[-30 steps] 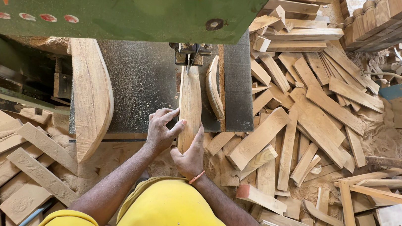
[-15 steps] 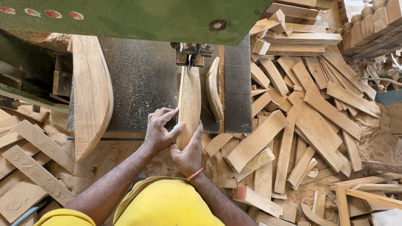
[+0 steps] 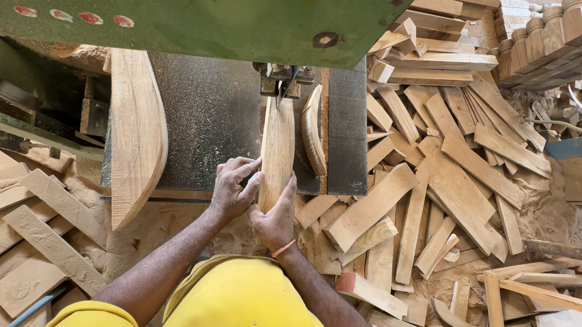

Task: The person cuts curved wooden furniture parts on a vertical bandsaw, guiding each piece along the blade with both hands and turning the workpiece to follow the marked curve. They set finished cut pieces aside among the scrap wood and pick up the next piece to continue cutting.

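While both of my hands press on the near end of the wooden strip (image 3: pixel 277 148), the risk sits straight ahead of my fingers. My left hand (image 3: pixel 232 188) lies fingers together against the strip's left edge, and my right hand (image 3: pixel 275 217) is closed over its near end, thumb up the right side; neither is clamped round it, only pushing. The strip lies flat on the dark tabletop (image 3: pixel 202 118), running away from me to the blade guide (image 3: pixel 284 80), where its far end meets the saw. If the wood splits or suddenly gives, I judge my hands could lurch forward along that line toward the blade. Just right of the strip a curved offcut (image 3: pixel 311 128) rests loose on the tabletop; it could catch the strip's edge and twist it. Left of my left hand a long curved board (image 3: pixel 137 133) overhangs the tabletop edge and could tip. Beyond my right hand, piled offcuts (image 3: pixel 441 172) on the floor make poor footing.
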The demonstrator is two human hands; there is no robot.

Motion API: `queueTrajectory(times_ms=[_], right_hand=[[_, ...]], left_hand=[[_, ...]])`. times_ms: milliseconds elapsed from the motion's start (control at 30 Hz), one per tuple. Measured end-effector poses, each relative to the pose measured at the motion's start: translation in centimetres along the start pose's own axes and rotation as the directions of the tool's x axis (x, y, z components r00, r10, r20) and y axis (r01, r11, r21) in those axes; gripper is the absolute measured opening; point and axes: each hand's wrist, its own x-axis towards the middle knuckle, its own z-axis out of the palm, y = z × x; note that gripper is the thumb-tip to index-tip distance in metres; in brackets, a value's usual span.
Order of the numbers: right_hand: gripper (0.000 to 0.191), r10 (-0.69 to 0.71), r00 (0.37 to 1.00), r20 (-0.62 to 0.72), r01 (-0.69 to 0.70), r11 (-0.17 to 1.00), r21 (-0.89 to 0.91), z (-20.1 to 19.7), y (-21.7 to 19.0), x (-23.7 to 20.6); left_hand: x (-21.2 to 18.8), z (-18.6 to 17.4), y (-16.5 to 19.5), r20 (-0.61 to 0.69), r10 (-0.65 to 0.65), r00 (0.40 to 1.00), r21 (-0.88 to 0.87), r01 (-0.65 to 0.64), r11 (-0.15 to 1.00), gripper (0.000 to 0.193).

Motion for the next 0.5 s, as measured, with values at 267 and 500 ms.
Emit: queueTrajectory(times_ms=[267, 500], right_hand=[[0.111, 0.035, 0.999, -0.001, -0.035, 0.999, -0.032, 0.17, -0.21, 0.30], [0.111, 0.028, 1.000, 0.002, -0.028, 0.999, -0.026, 0.07, -0.42, 0.93]], left_hand=[[-0.02, -0.10, -0.20, -0.015, -0.004, 1.000, -0.015, 0.004, 1.000, 0.047], [0.17, 0.15, -0.29, -0.027, -0.031, 0.999, -0.033, 0.031, 0.999, 0.045]])
